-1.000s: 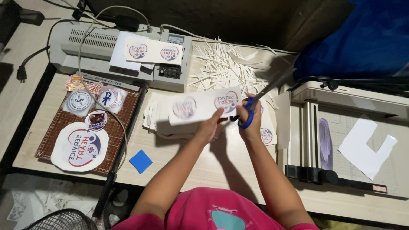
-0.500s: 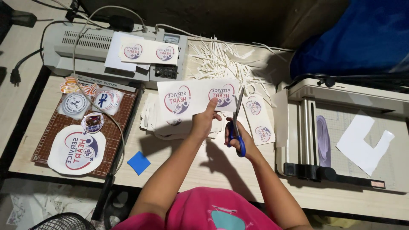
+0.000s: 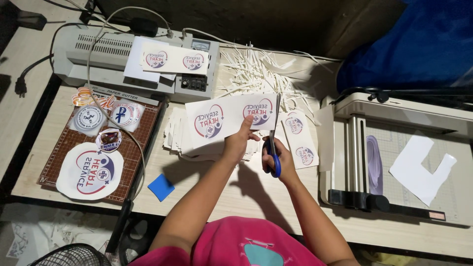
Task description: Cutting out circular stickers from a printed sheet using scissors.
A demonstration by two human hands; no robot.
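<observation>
Cutting mat point(image 3: 59, 157): far left of the fingers, carrying round printed stickers.
Left hand point(image 3: 239, 140): fingers pinching the lower edge of the printed sheet point(image 3: 221, 118), thumb on top.
Printed sheet: held up above the fingertips, two round emblems on it.
Right hand point(image 3: 276, 157): fingers curled through the blue scissors point(image 3: 272, 143), blades pointing up along the sheet's right edge.
Paper trimmer point(image 3: 394, 162): well right of both hands.

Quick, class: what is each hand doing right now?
Left hand: closed on the printed sheet.
Right hand: closed on blue-handled scissors.
</observation>
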